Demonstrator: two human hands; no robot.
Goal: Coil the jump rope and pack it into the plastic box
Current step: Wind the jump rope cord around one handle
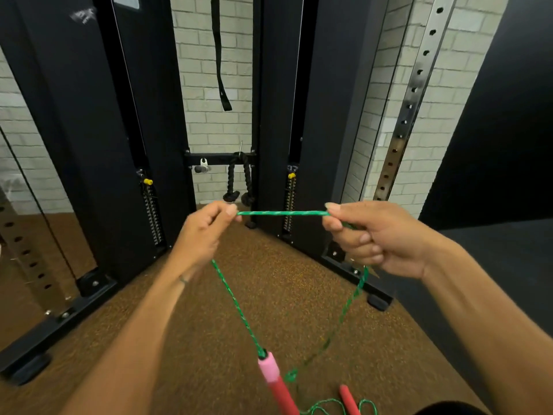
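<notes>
The jump rope (282,213) is a thin braided cord, bright green flecked with paler green, and its surface looks woven rather than smooth. A short stretch of it runs taut and level between the two hands, its long axis going straight from left to right across the middle of the view. The left hand (203,232) has its grip narrow, thumb and forefinger pinched on the cord's left end of that stretch, the other fingers curled in. The right hand (377,238) pinches the other end the same way, its remaining fingers folded into the palm around the cord.

From each hand the cord drops away toward the floor (269,280). The left strand slants down and to the right, ending at a handle (276,384) that hangs off the ground with its long axis nearly upright, tilted slightly. That handle is a cylinder of soft foam, pink at the top and red below. The right strand slants down and to the left, blurred, toward loose green loops lying at the bottom edge. A second red handle (348,399) lies there beside the loops.

The floor is speckled brown rubber with a grainy texture. Behind stands a black steel cable machine (89,130), and beyond it a wall of pale brick (209,70). A twisted black rope attachment (239,184) hangs from the crossbar.
</notes>
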